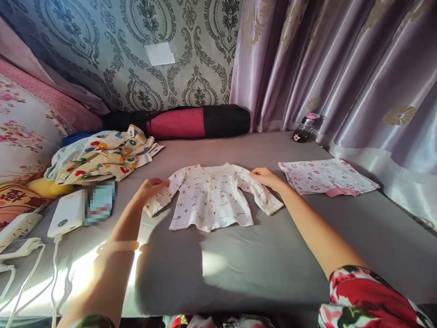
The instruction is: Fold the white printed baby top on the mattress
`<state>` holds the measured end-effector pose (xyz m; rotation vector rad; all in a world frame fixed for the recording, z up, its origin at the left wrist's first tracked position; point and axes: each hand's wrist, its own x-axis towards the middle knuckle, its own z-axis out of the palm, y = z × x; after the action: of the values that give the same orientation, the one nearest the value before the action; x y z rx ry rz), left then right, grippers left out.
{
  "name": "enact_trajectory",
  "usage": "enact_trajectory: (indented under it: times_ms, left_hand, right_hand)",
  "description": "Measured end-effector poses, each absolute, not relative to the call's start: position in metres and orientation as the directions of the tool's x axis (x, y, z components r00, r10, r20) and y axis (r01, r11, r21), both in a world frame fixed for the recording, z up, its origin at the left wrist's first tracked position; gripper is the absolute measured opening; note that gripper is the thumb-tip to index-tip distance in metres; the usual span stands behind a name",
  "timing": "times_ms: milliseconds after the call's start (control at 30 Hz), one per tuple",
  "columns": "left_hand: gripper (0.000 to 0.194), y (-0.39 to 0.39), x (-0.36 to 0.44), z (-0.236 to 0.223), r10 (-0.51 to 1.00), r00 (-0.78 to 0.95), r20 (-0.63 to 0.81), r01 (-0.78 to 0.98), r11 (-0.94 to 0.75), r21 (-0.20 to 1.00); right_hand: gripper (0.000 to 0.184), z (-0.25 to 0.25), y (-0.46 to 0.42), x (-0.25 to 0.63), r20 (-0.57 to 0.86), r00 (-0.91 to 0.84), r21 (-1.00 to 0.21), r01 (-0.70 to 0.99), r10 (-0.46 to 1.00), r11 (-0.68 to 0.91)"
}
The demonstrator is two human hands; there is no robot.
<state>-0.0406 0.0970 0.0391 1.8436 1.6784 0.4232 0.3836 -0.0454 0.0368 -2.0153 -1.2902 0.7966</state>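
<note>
A small white baby shirt (212, 198) with tiny prints and a button front lies flat on the grey bed sheet (259, 264), sleeves spread. My left hand (150, 187) pinches the left sleeve near the shoulder, fingers closed on the cloth. On the other side, my right hand (268, 176) grips the right sleeve near its shoulder in the same way. Both arms reach forward over the sheet.
A folded pink-printed garment (326, 177) lies to the right. A heap of colourful-print clothes (102, 157) sits at the left, with a black and pink roll bag (184, 122) behind. A white power bank (66, 214), cables and a phone lie at left. A small bottle (305, 128) stands by the curtain.
</note>
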Motion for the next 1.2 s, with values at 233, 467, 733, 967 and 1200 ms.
enact_trajectory:
  times_ms: [233, 467, 733, 967, 1200]
  left_hand:
    - [0.063, 0.077, -0.077, 0.044, 0.944, 0.147, -0.296, 0.741, 0.093, 0.665]
    - [0.051, 0.059, -0.102, 0.053, 0.919, 0.205, -0.336, 0.741, 0.078, 0.667]
    - [0.035, 0.072, -0.112, 0.051, 0.961, 0.02, -0.276, 0.744, 0.169, 0.646]
    - [0.023, 0.088, -0.095, 0.053, 0.989, -0.125, 0.076, 0.941, 0.094, 0.325]
    - [0.047, 0.085, -0.08, 0.045, 0.977, -0.056, 0.206, 0.997, 0.045, 0.059]
  right_hand:
    - [0.024, 0.044, -0.093, 0.395, -0.297, 0.299, -0.795, 0.449, 0.907, -0.408]
    - [0.037, 0.046, -0.128, 0.41, -0.402, 0.16, -0.807, 0.403, 0.901, -0.432]
    - [0.036, 0.054, -0.133, 0.434, -0.394, 0.206, -0.729, 0.523, 0.896, -0.441]
    - [0.029, 0.048, -0.122, 0.448, 0.045, 0.538, -0.346, 0.799, 0.842, -0.492]
    - [0.031, 0.048, -0.119, 0.43, 0.064, 0.476, -0.003, 0.879, 0.877, -0.477]
